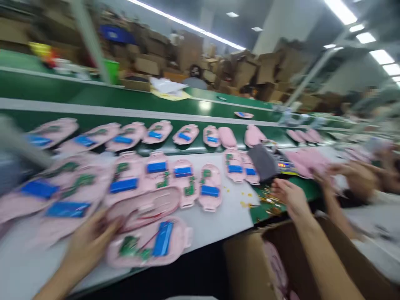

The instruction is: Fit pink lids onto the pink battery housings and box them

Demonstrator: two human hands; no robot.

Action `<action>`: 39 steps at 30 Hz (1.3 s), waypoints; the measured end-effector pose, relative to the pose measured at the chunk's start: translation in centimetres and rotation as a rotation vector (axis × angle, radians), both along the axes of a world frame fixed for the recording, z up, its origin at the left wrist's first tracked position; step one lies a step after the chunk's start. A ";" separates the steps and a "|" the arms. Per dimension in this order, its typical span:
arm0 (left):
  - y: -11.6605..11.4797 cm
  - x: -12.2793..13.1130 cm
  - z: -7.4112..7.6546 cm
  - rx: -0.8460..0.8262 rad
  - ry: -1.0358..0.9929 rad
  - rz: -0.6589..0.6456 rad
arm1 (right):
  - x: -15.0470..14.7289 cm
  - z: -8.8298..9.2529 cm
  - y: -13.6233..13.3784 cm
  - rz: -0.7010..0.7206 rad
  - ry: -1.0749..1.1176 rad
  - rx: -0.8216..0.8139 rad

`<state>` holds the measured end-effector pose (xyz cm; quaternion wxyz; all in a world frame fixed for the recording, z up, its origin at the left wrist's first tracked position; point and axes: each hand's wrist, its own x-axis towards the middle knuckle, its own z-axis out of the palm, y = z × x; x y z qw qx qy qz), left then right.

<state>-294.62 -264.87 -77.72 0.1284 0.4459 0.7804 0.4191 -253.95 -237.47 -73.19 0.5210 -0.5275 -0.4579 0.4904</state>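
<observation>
My left hand pinches the near end of a pink shell, which is tilted and has a red wire along it. Just below it on the white table lies an open pink case with a blue battery and green boards. My right hand is raised over small golden pieces, its fingers drawn together; whatever they hold, if anything, is too small and blurred to name. More pink cases with blue blocks, such as one, stand in rows beyond.
A cardboard box with pink parts inside sits under my right forearm. A gray cloth lies beside a lit digital display. Another person's hands work at the right. Green conveyor runs behind.
</observation>
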 end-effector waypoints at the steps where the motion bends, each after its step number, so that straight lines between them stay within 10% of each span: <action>1: -0.6 0.0 -0.5 0.043 -0.084 0.009 | -2.2 0.8 -1.9 0.113 -0.071 0.089; 7: -1.3 0.4 -2.0 0.290 -0.551 -0.104 | -20.1 4.5 -13.6 1.077 -0.644 0.787; 12: -1.5 1.1 -2.8 0.396 -0.652 -0.195 | -28.5 1.8 -16.4 1.127 -1.140 1.240; 29: -2.1 1.2 -3.8 0.463 -0.550 -0.172 | -30.1 1.6 -17.1 0.686 -1.379 1.027; 34: -2.1 0.8 -2.6 0.375 -0.480 -0.217 | -29.4 2.0 -14.7 0.942 -1.174 0.899; 39: -1.5 -0.9 -1.2 0.228 -0.210 -0.280 | -27.5 2.3 -13.9 0.995 -0.891 1.198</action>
